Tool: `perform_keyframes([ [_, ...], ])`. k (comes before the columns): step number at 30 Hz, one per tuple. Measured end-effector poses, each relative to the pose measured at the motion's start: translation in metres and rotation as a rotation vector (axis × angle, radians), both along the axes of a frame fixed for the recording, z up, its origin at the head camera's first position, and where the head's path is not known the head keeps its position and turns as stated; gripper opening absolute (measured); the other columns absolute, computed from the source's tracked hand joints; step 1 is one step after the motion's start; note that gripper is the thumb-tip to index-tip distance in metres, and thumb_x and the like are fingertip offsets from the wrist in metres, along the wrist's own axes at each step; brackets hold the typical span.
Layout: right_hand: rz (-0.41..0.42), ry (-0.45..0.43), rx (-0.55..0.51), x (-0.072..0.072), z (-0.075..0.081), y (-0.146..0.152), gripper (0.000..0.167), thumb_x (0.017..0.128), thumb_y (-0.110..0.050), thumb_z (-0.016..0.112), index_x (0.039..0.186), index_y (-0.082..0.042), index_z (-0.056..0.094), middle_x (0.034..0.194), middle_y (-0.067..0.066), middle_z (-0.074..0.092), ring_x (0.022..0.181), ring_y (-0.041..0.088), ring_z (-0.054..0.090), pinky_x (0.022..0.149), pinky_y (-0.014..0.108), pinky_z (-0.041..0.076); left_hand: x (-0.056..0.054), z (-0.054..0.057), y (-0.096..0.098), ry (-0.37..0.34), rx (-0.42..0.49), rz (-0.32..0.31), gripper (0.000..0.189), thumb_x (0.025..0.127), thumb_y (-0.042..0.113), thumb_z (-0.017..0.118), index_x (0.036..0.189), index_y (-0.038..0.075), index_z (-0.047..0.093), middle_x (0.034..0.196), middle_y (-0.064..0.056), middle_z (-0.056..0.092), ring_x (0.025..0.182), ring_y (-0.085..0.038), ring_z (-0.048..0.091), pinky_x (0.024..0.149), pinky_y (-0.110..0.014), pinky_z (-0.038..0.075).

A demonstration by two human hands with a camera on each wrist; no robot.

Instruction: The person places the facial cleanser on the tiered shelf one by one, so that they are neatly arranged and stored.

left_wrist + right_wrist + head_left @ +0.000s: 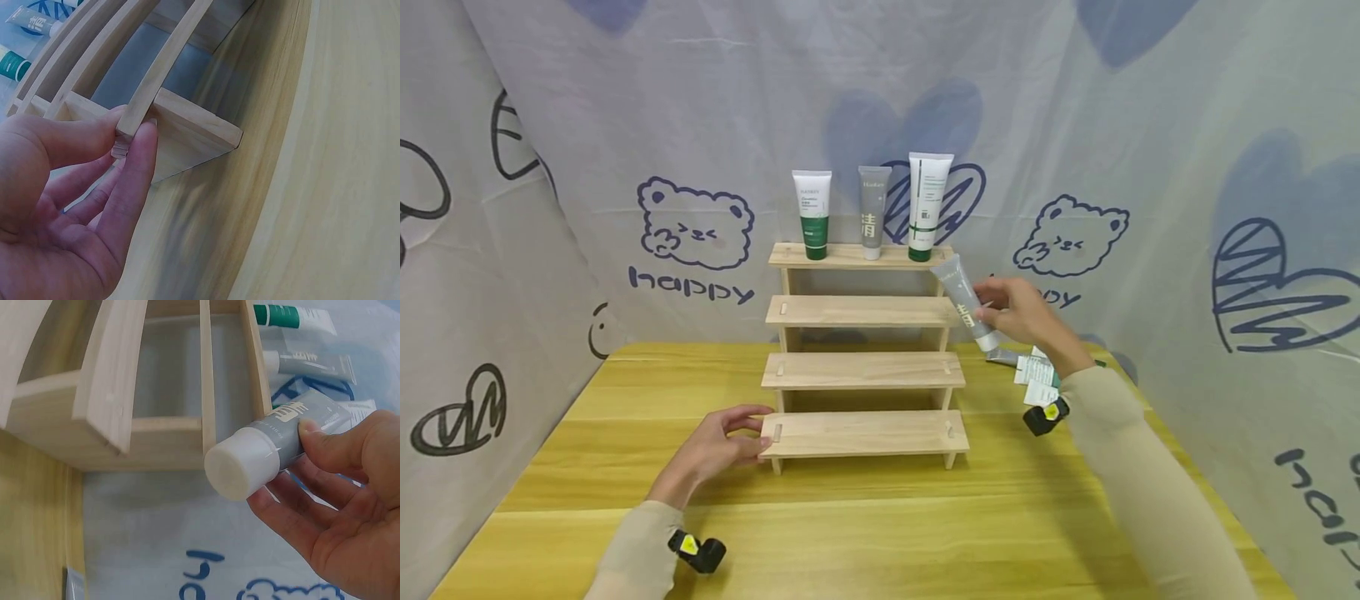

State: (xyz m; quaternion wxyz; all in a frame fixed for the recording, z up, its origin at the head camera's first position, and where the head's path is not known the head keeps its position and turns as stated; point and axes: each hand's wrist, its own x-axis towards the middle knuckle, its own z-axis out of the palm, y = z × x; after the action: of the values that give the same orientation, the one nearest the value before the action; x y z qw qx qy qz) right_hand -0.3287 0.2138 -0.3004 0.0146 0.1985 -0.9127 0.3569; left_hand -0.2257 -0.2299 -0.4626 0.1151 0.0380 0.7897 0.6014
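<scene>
Both the left hand (722, 446) and the right hand (1021, 308) are pinching something. From where I stand, the right thumb and fingertips are closed on a soft grey plastic tube with a white cap (962, 292), which tilts cap downward, its flat end up and to the left. The left thumb and fingers, parted only by a board's thickness, grip the left end of the lowest step of a pale wooden four-tier stand (865, 433).

Just below the right fingers, partly hidden by the wrist, a cluster of grey, white and green tubes (1037, 372) lies on the table. Up and to the left of those fingers, three tubes stand on their caps along the top step: a white tube with a dark green lower part (811, 208) farthest off, a slim grey tube with pale lettering (872, 208) in the middle, and a taller white tube with a green cap (928, 200) nearest. What the tubes contain I cannot tell.

Beneath both hands spreads a yellow wood-grain table (850, 533). Beyond the fingers, behind and to either side, hangs pale cloth printed with blue hearts, bear faces and "happy" (715, 100).
</scene>
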Motion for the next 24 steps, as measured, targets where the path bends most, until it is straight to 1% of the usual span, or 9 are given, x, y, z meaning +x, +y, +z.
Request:
perform_keyframes([
  [4, 0.007, 0.004, -0.033, -0.005, 0.003, -0.014, 0.041, 0.100, -0.001, 0.061, 0.140, 0.007, 0.057, 0.130, 0.030, 0.066, 0.115, 0.044, 0.067, 0.100, 0.053, 0.058, 0.000, 0.000, 0.000, 0.002, -0.001, -0.002, 0.060, 0.096, 0.010, 0.072, 0.150, -0.001, 0.049, 0.131, -0.026, 0.061, 0.096, -0.018, 0.072, 0.082, -0.033, 0.065],
  [9, 0.004, -0.009, -0.075, -0.008, 0.007, -0.031, 0.044, 0.100, -0.002, 0.062, 0.142, 0.005, 0.056, 0.130, 0.029, 0.066, 0.114, 0.042, 0.067, 0.100, 0.052, 0.058, 0.000, 0.000, 0.001, -0.001, -0.003, -0.005, 0.060, 0.096, 0.010, 0.072, 0.150, -0.001, 0.049, 0.133, -0.026, 0.060, 0.097, -0.019, 0.071, 0.083, -0.033, 0.065],
  [12, 0.001, -0.015, -0.111, -0.011, 0.008, -0.041, 0.045, 0.099, -0.002, 0.063, 0.143, 0.004, 0.056, 0.131, 0.028, 0.066, 0.114, 0.041, 0.067, 0.098, 0.050, 0.060, 0.000, 0.000, 0.001, -0.002, -0.006, -0.005, 0.060, 0.096, 0.010, 0.072, 0.150, -0.001, 0.049, 0.133, -0.026, 0.060, 0.097, -0.018, 0.071, 0.084, -0.034, 0.065],
  [19, 0.012, -0.040, -0.198, -0.014, 0.009, -0.063, 0.043, 0.098, 0.003, 0.063, 0.140, 0.005, 0.058, 0.129, 0.028, 0.066, 0.111, 0.041, 0.069, 0.094, 0.046, 0.062, 0.000, 0.000, 0.001, 0.001, -0.001, -0.005, 0.060, 0.096, 0.010, 0.073, 0.150, -0.001, 0.049, 0.131, -0.025, 0.061, 0.096, -0.018, 0.071, 0.083, -0.034, 0.065],
  [24, 0.024, -0.038, -0.250, -0.014, 0.009, -0.077, 0.042, 0.097, 0.004, 0.064, 0.138, 0.006, 0.058, 0.129, 0.028, 0.066, 0.112, 0.042, 0.069, 0.091, 0.044, 0.064, 0.000, 0.000, -0.001, 0.007, -0.007, -0.004, 0.060, 0.096, 0.010, 0.072, 0.150, -0.001, 0.049, 0.131, -0.025, 0.061, 0.096, -0.018, 0.072, 0.083, -0.034, 0.066],
])
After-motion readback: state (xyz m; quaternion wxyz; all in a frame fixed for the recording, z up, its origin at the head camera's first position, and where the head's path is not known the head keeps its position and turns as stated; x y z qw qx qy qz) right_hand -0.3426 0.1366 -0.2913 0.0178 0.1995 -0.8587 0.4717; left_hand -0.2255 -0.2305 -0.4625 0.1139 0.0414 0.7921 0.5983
